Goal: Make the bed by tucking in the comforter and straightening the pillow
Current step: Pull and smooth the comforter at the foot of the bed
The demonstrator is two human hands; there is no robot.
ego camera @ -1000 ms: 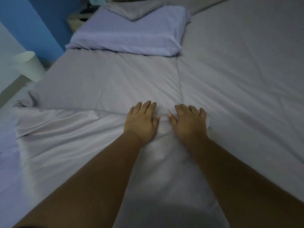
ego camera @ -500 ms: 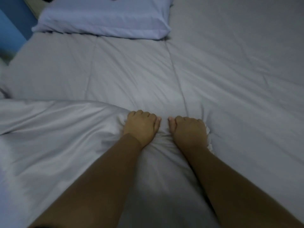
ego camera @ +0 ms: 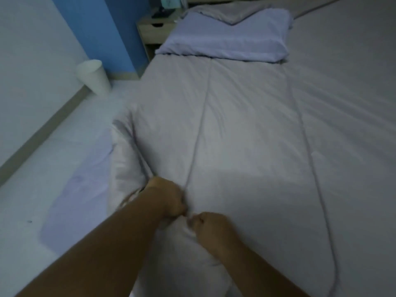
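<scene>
A grey comforter [ego camera: 246, 129] with stitched seams covers the bed. Its near left edge is folded over, showing a paler underside [ego camera: 124, 163] along the bed's side. My left hand [ego camera: 169, 198] grips the comforter fabric at that folded edge, fingers curled into it. My right hand [ego camera: 211, 227] sits just beside it, fist curled round a bunch of the same fabric. A lavender pillow [ego camera: 227, 39] lies flat at the head of the bed, with a grey cloth corner draped over its far side.
A white waste bin [ego camera: 94, 77] stands on the pale floor by the blue wall. A wooden nightstand [ego camera: 154, 31] sits left of the pillow. A lavender sheet [ego camera: 79, 189] hangs down the bed's left side onto the floor.
Both hands went from flat on the comforter to gripping its fabric, then pulled it toward the near left bed edge. The folded white underside is now narrower.
</scene>
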